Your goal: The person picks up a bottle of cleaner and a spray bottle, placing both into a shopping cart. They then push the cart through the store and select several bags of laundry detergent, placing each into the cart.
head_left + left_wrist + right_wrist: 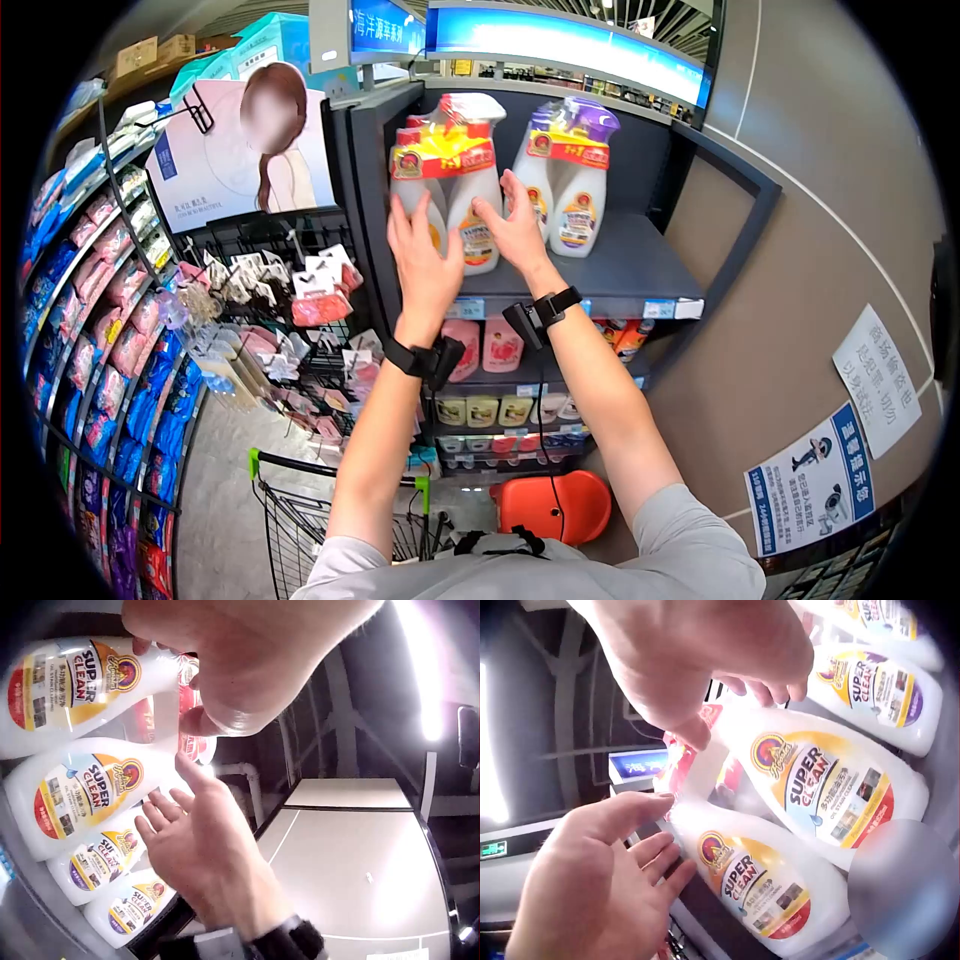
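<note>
A shrink-wrapped pair of white spray bottles (478, 205) with a red and yellow band stands on the upper shelf; their labels show in the left wrist view (94, 799) and right wrist view (821, 784). My left hand (425, 255) is at the left bottle, fingers extended upward, thumb toward the middle. At the right bottle's side is my right hand (517, 230), its fingers loosely bent. Both hands are around the bottles' upper parts in the wrist views; firm contact cannot be told. Just right stands a similar pair with purple tops (578, 205).
Lower shelves hold pink bottles (502, 345) and tubs (481, 411). Hanging accessories (325, 290) and a poster (245, 150) are at left. Below are a cart with a green-ended handle (330, 466) and a red stool (555, 505). A tiled wall (800, 180) bounds the right.
</note>
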The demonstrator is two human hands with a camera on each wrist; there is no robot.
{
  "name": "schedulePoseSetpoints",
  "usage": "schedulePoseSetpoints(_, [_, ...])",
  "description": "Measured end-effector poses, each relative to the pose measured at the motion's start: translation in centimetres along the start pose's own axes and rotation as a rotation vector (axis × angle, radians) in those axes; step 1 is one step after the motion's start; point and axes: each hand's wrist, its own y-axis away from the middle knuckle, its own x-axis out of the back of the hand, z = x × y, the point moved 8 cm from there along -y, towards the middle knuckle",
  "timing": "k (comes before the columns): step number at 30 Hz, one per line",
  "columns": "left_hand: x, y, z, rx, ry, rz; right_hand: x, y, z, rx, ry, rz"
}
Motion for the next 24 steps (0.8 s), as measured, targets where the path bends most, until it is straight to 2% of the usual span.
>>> schedulePoseSetpoints(3, [-0.2,0.3,-0.7,-0.022,0.017,-0.038,-1.1,-1.5,-0.2,0.029,0.000,0.032])
schedulePoseSetpoints(5, [-0.1,0.3,-1.1,-0.019,0.032,-0.040,-0.7,-1.7,-0.7,-0.001,0.200,0.067])
schedulePoseSetpoints(7, [-0.8,0.7,-1.5,-0.001,0.087,-0.087,-0.2,-1.8,-0.5,-0.047,0.273,0.038])
schedulePoseSetpoints(9, [-1.2,0.8,-1.5,0.004,0.094,-0.082,-0.5,-1.9,-0.1,-0.109,0.079,-0.085])
schedulePoseSetpoints(10, [-1.4,0.8,-1.3,-0.005,0.088,-0.084,-0.8,-1.2,-2.1,-0.129,-0.161,-0.122])
schedulePoseSetpoints(13, [-2.1,0.7,-1.3,-0.006,0.204,-0.043,-0.7,0.2,-3.7,-0.154,-0.292,-0.105])
schedulePoseSetpoints(15, [-1.8,0.6,-1.0,0.017,0.296,0.008,0.1,1.4,-4.4,-0.118,-0.259,-0.079])
schedulePoseSetpoints(17, [-0.7,0.5,0.5,-0.031,0.250,0.047,1.8,2.7,-5.8,0.004,-0.202,0.050])
schedulePoseSetpoints(19, [-0.5,0.4,0.8,0.093,0.418,0.027,3.0,4.0,-7.2,0.056,-0.302,0.095])
schedulePoseSetpoints(21, [-0.1,0.4,1.5,0.080,0.414,0.049,5.4,4.8,-9.3,0.080,-0.266,0.150])
schedulePoseSetpoints(23, [0.6,0.4,2.1,0.080,0.392,0.080,8.3,5.0,-10.5,0.011,-0.393,0.205])
schedulePoseSetpoints(24, [1.4,0.4,3.0,0.095,0.360,0.071,9.7,5.3,-11.8,0.043,-0.446,0.197])
